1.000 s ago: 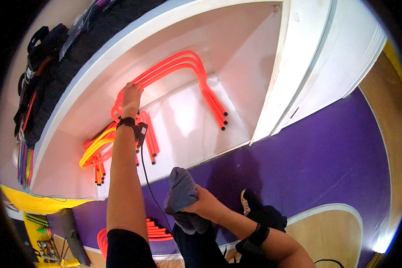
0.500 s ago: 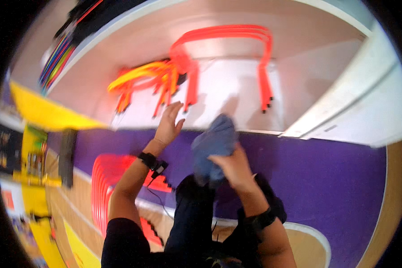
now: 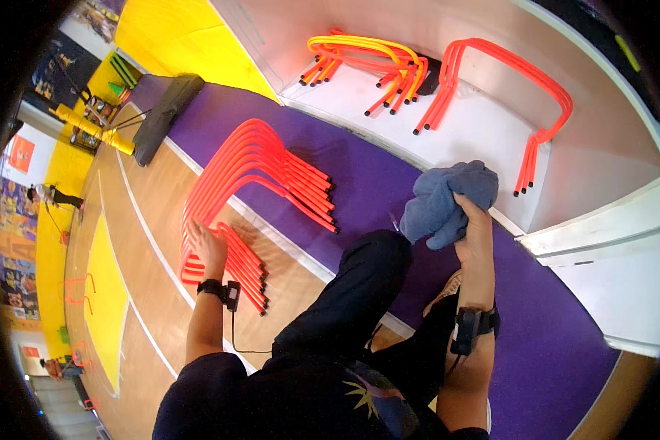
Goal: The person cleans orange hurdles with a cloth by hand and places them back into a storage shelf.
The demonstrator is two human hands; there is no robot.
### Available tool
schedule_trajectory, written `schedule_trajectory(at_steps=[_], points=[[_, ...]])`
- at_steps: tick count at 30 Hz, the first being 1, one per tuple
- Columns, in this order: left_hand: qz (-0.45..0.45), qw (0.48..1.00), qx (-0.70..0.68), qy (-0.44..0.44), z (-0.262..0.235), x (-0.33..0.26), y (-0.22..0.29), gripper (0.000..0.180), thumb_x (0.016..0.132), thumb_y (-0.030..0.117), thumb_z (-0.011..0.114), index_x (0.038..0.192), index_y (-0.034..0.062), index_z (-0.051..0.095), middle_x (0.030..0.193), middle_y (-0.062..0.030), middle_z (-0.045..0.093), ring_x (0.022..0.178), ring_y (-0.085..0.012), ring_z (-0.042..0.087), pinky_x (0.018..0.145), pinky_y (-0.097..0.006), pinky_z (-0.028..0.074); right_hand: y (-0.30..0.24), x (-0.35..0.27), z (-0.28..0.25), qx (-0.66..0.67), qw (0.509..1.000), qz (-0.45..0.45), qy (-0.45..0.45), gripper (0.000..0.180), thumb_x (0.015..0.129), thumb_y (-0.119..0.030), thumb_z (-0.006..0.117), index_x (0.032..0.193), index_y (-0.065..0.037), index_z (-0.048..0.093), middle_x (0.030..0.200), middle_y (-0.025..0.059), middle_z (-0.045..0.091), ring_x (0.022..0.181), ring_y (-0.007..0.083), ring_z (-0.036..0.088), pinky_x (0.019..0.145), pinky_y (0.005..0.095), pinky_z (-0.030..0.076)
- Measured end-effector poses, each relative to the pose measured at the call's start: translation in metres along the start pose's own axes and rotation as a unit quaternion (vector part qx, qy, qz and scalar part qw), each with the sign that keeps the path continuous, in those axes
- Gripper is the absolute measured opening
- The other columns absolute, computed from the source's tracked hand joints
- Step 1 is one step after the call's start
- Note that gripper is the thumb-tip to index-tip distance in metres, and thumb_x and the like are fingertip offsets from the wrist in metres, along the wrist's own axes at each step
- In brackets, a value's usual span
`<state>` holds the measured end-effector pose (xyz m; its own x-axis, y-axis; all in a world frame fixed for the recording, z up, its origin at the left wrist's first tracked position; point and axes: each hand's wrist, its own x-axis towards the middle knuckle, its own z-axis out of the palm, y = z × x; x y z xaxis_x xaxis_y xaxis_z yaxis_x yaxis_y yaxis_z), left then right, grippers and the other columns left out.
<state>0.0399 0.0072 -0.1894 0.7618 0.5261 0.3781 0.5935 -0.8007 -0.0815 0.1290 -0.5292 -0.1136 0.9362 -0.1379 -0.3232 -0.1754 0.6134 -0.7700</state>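
Note:
My right hand grips a bunched blue-grey cloth, raised in front of the low white shelf. The thumb lies over the cloth and the other fingers are mostly hidden behind it. To the left, my left hand is at the crossbars of a nested stack of red training hurdles on the floor. Its fingers look extended and hold nothing that I can see; whether they touch the bars I cannot tell. The hurdles' black-tipped legs point right.
On the white shelf stand several red hurdles and a group of yellow and red ones. A dark padded base lies at the upper left. Two people are far off at the left.
My view has swung left. My left hand has gone from near the shelf hurdles to the floor stack. My right hand still holds the cloth.

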Motion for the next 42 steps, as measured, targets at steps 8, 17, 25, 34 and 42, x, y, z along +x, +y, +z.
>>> schedule_trajectory(at_steps=[8,17,25,34,42], points=[[-0.008,0.998,-0.022,-0.063,-0.002,-0.031,-0.049,0.065,0.080,0.023,0.065,0.137,0.0090,0.038,0.143,-0.0143,0.036,0.134,-0.0315,0.031,0.103,-0.053,0.030,0.050,-0.029,0.028,0.099,0.995,0.010,-0.012,0.037,0.087,-0.018,0.060,0.121,-0.004,0.053,0.119,0.0099,0.056,0.110,0.0268,0.054,0.094,0.0429,0.044],[0.143,0.909,-0.249,-0.302,-0.087,-0.058,-0.045,0.043,0.083,0.045,0.062,0.087,0.0020,0.063,0.078,-0.0220,0.064,0.077,-0.0370,0.064,0.069,-0.045,0.049,0.124,-0.100,0.128,0.029,0.992,0.095,-0.074,0.034,0.078,-0.005,0.065,0.111,-0.005,0.058,0.106,0.0074,0.062,0.095,0.0246,0.061,0.084,0.0395,0.050],[0.143,0.899,-0.338,-0.237,-0.111,-0.136,-0.004,0.028,0.085,0.032,0.063,0.088,0.0038,0.061,0.068,-0.0218,0.059,0.065,-0.0370,0.062,0.057,-0.044,0.046,0.227,-0.150,0.184,0.025,0.964,0.257,-0.057,0.016,0.080,-0.013,0.062,0.094,-0.004,0.063,0.088,0.0085,0.063,0.079,0.0211,0.062,0.069,0.0357,0.051],[0.164,0.855,-0.398,-0.290,-0.145,-0.142,-0.016,0.033,0.084,0.031,0.066,0.070,0.0021,0.057,0.059,-0.0186,0.056,0.056,-0.0352,0.059,0.050,-0.041,0.044,0.119,-0.066,0.149,0.165,0.932,0.316,-0.072,0.021,0.090,-0.018,0.052,0.096,-0.001,0.061,0.093,0.0149,0.066,0.085,0.0289,0.065,0.082,0.0458,0.053],[0.355,0.810,-0.396,-0.248,-0.187,-0.128,-0.026,0.022,0.077,0.019,0.069,0.066,0.0056,0.055,0.055,-0.0138,0.052,0.049,-0.0315,0.055,0.047,-0.039,0.043,0.054,-0.066,0.092,0.016,0.977,0.125,-0.174,0.028,0.088,-0.027,0.057,0.089,0.000,0.064,0.078,0.0103,0.067,0.061,0.0159,0.063,0.058,0.0261,0.053]])
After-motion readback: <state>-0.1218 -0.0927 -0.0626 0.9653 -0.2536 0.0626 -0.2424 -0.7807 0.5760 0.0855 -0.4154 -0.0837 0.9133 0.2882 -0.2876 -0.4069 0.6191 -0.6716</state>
